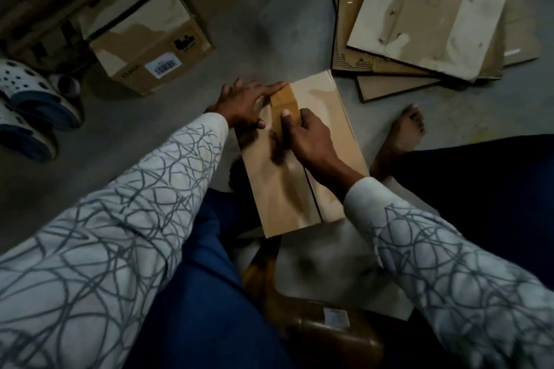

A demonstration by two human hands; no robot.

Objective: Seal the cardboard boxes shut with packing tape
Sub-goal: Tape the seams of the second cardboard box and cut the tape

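Grey floor (pixel 263 48) with flattened cardboard sheets (pixel 425 9) stacked at far right and, at centre between the seated person's legs, the cardboard box (pixel 325 111), flaps closed along a dark middle seam. The left hand (pixel 242 105), fingers straight and released, presses the far end of the brown tape strip (pixel 284 99) onto the box top. The right hand (pixel 308 135) pinches the strip's near end between thumb and curled fingers.

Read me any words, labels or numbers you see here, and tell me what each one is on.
No text reads clearly.
Barcode label on the side box: digits too small.
Black logo on that box: blurred.
Faint print beside the label: blurred.
Small label on the brown object below: blurred.
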